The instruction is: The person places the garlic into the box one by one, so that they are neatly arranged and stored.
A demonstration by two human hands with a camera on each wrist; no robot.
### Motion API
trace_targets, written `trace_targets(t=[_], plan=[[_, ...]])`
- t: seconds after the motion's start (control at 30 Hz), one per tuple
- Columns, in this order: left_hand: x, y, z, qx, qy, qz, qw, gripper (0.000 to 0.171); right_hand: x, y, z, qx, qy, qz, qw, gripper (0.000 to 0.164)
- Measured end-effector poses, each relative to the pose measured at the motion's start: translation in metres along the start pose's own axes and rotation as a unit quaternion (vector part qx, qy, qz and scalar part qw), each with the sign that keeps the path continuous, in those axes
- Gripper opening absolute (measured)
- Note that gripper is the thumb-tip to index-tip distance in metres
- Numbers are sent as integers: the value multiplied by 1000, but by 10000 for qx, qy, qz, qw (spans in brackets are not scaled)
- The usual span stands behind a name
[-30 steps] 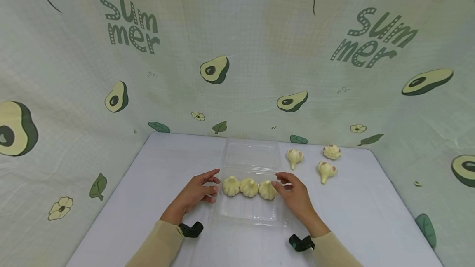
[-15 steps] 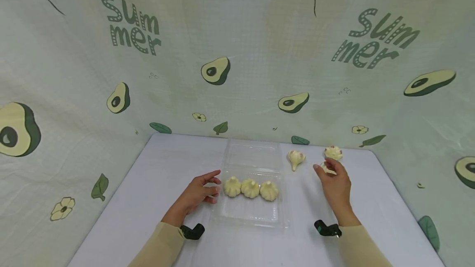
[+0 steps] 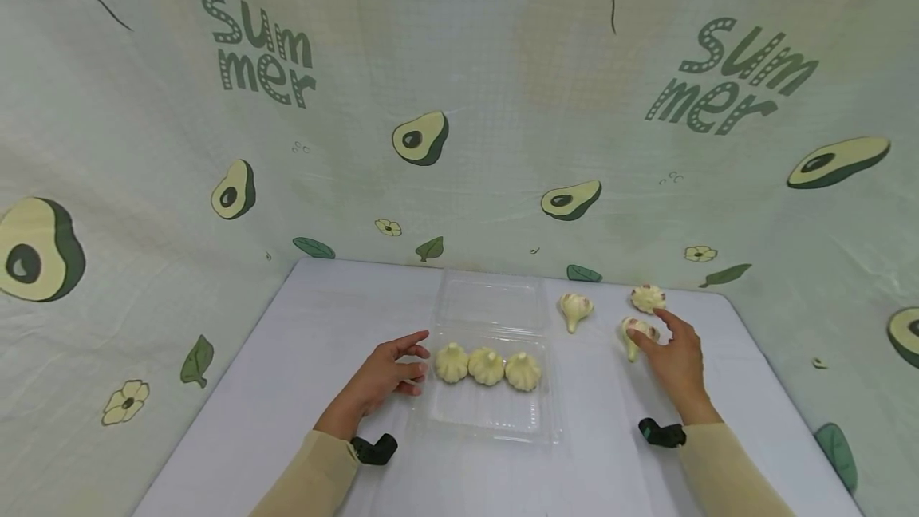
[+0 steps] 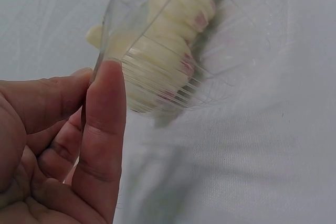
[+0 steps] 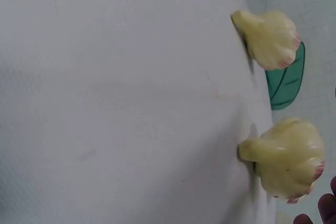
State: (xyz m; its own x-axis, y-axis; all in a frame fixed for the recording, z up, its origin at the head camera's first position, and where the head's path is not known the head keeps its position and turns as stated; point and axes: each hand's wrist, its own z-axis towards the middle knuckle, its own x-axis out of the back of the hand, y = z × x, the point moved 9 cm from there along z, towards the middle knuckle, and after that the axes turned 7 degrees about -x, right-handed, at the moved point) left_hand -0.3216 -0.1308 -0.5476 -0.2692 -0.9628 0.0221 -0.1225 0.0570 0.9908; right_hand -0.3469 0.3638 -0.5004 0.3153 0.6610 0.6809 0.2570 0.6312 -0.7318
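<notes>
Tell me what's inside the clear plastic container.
Inside the clear plastic container are three garlic bulbs, side by side in a row toward its far side, stems up. Whatever lies directly beneath them is covered, so I can't see it.

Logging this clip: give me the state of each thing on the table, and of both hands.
Clear container, open
Container lid, laid back flat
Three garlic bulbs in the container, in one row, stems up
Left loose bulb, on its side
Near loose bulb, on its side
Far loose bulb, stem direction unclear
Left hand, pinching the container's rim
Right hand, open at the near loose bulb, contact unclear
</notes>
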Motion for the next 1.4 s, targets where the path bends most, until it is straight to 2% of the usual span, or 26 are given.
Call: trace_targets(t=[0.13, 0.4, 1.0, 1.4], plan=[[-2, 1, 0, -9, -40, -1, 10000, 67, -11, 14, 8, -188, -406, -126, 9989, 75], [-4, 2, -2, 7, -75, -46, 10000, 67, -20, 26, 12, -331, -504, -65, 9982, 75], [-3, 1, -2, 16, -41, -68, 10000, 68, -22, 25, 12, -176, -345, 58, 9992, 66], [-1, 0, -2, 54, -17, -61, 10000, 68, -27, 5, 0, -81, -741, 465, 9961, 67]])
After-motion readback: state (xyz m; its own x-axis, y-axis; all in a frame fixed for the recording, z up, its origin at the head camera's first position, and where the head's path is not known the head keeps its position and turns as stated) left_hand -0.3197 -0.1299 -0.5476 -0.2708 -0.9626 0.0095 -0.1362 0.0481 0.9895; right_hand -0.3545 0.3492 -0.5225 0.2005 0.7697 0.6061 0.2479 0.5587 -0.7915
